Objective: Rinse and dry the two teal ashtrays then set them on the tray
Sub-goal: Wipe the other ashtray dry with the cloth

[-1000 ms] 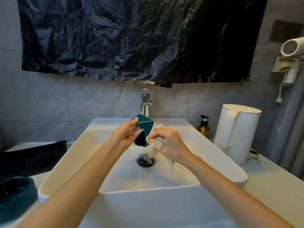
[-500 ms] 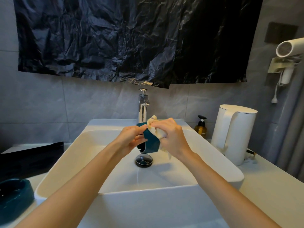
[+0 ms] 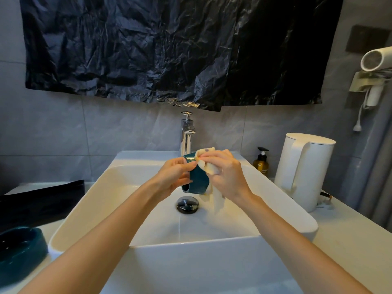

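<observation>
teal ashtray point(image 3: 198, 181) gripped between left hand point(image 3: 174, 179) and right hand point(image 3: 229, 177).

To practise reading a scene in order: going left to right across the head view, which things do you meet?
The teal ashtray on the counter → left hand → held teal ashtray → right hand → amber pump bottle → white kettle → wall-mounted hair dryer.
</observation>
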`<move>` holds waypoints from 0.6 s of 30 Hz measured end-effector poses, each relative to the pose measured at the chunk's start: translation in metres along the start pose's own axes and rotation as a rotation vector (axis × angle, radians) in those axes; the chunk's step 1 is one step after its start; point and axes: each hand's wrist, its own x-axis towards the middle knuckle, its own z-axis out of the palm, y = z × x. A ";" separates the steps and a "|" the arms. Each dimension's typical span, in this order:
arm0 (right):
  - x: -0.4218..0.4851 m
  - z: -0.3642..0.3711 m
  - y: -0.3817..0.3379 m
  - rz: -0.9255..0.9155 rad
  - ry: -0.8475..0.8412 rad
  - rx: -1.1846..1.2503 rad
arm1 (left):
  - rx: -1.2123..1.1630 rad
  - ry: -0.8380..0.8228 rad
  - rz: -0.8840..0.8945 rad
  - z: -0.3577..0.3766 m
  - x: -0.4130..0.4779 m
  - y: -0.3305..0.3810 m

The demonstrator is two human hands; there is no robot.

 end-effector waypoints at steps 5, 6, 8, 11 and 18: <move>0.006 0.001 -0.003 0.102 -0.025 0.023 | 0.099 -0.066 0.081 -0.001 0.002 -0.003; 0.003 0.000 -0.002 0.047 -0.037 0.013 | 0.103 -0.066 0.089 -0.002 0.002 -0.003; -0.001 -0.001 0.001 -0.044 -0.064 -0.001 | 0.131 -0.067 0.103 -0.003 0.004 -0.005; 0.004 0.000 0.005 0.042 -0.113 -0.018 | 0.225 -0.088 0.110 -0.001 0.005 -0.007; -0.002 -0.003 0.003 -0.021 -0.178 0.049 | 0.209 -0.068 0.106 -0.003 0.005 -0.007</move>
